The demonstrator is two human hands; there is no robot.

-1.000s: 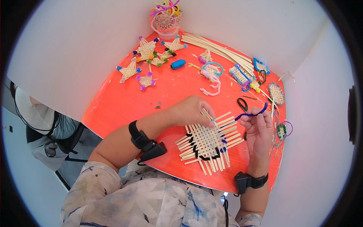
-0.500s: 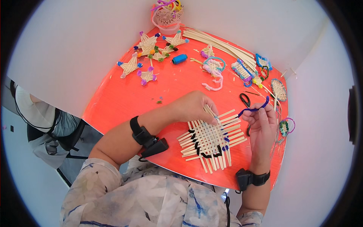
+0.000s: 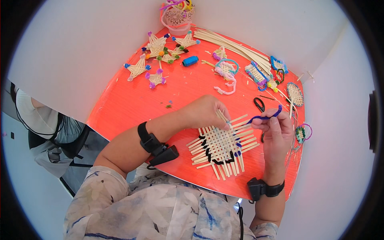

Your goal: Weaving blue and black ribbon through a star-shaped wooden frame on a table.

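A woven mat of pale flat strips (image 3: 220, 145), its strip ends sticking out all round, is held up a little above the red table. My left hand (image 3: 208, 114) pinches its far edge between thumb and fingers. Black fuzzy pipe cleaner (image 3: 207, 152) winds along the mat's left and near edges. A dark blue-purple pipe cleaner (image 3: 262, 118) is laced through the right edge, and its loose end runs up from the far right strips. My right hand (image 3: 278, 130) grips that loose end between thumb and fingers; the tip pokes out above.
Black-handled scissors (image 3: 259, 105) lie partly behind my right hand. Woven stars (image 3: 156, 46), a blue spool (image 3: 190, 61), long flat strips (image 3: 234, 48) and small woven pieces (image 3: 256, 74) spread across the red table (image 3: 132, 100). A pink basket (image 3: 176, 18) stands at the back.
My right hand has shifted slightly left, and the pipe cleaner's loose end has moved with it. The mat has tilted a little; my left hand keeps its hold.
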